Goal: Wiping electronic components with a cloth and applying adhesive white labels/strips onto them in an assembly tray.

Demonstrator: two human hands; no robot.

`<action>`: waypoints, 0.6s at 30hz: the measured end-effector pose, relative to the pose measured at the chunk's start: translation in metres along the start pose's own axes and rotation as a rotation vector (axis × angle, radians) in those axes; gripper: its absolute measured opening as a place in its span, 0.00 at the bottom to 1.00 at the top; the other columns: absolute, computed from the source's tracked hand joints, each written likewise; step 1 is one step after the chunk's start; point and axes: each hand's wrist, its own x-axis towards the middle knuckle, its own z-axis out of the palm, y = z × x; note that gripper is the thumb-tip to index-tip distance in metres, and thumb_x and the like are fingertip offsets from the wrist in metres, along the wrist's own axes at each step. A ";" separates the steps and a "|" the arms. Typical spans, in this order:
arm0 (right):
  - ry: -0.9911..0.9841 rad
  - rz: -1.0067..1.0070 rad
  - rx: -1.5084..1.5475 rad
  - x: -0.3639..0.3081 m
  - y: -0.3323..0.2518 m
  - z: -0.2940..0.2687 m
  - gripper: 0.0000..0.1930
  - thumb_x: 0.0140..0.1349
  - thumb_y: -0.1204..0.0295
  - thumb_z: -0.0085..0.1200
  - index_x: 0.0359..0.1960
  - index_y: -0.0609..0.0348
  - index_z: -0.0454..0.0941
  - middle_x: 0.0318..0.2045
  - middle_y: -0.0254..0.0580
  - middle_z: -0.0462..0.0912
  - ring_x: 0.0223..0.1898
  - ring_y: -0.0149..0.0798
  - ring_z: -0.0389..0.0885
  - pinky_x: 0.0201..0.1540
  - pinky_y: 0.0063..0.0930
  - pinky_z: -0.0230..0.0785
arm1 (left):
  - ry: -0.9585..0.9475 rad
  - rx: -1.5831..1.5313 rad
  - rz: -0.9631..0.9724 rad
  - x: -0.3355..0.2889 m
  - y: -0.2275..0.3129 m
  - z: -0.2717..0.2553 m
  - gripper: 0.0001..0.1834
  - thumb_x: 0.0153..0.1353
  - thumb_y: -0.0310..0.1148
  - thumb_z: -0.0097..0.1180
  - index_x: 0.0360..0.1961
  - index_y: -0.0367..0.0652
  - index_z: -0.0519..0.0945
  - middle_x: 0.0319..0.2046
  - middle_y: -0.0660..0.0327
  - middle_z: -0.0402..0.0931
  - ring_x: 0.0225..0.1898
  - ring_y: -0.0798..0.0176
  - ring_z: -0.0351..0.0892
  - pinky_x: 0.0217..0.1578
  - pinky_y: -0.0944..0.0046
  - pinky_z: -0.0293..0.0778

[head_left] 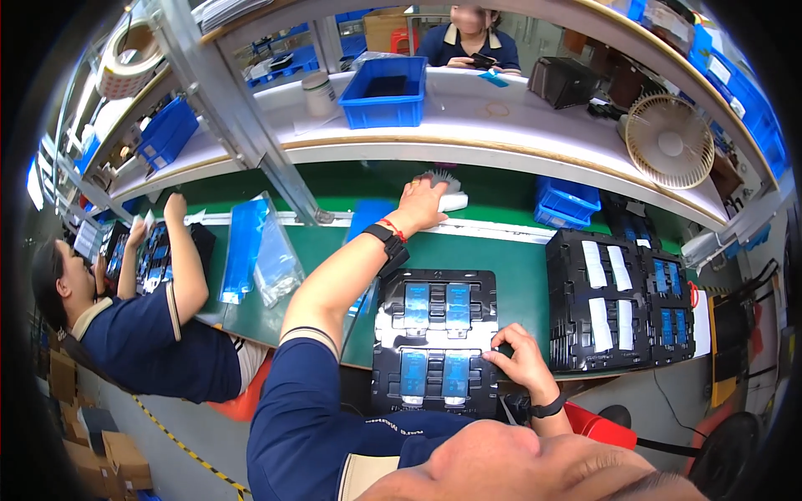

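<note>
A black plastic tray (434, 342) lies in front of me on the green bench, with several flat blue-faced pieces (456, 306) set in its pockets. At the tray's right edge, my right hand (525, 361) is closed, its thumb on the rim and its fingers bent beside it. My left hand (420, 204) is stretched far forward under the shelf, fingers apart. It touches or hovers over a grey bristly object (444, 179), beside a small white object (454, 202). Its fingertips are partly lost against these things, and I see nothing lifted in it.
Stacked black trays (576, 321) with white strips stand on the right. Small blue bins (568, 200) sit behind them. Clear and blue plastic sheets (259, 250) lie left. Above runs a shelf (501, 150) with a blue bin (384, 90) and fan (670, 140). Co-workers sit left and opposite.
</note>
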 end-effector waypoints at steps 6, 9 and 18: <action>0.005 -0.007 0.022 -0.002 0.000 0.002 0.12 0.47 0.70 0.67 0.26 0.61 0.75 0.29 0.42 0.75 0.34 0.42 0.75 0.39 0.31 0.67 | -0.008 -0.124 0.014 0.022 -0.038 0.038 0.33 0.45 0.34 0.61 0.57 0.43 0.71 0.51 0.48 0.73 0.54 0.47 0.71 0.57 0.57 0.66; -0.021 -0.006 0.027 0.000 -0.004 -0.002 0.11 0.48 0.71 0.66 0.26 0.61 0.76 0.28 0.43 0.75 0.35 0.44 0.75 0.39 0.32 0.67 | 0.215 -0.716 -0.219 0.008 -0.055 0.021 0.29 0.47 0.30 0.58 0.54 0.37 0.71 0.45 0.46 0.76 0.49 0.45 0.76 0.48 0.57 0.74; 0.004 -0.357 -0.194 0.047 -0.079 -0.020 0.11 0.48 0.74 0.63 0.31 0.62 0.75 0.31 0.46 0.76 0.38 0.50 0.75 0.42 0.37 0.67 | -0.188 -2.524 -0.208 -0.121 -0.053 -0.032 0.33 0.54 0.40 0.49 0.59 0.31 0.64 0.52 0.42 0.71 0.55 0.34 0.69 0.43 0.42 0.75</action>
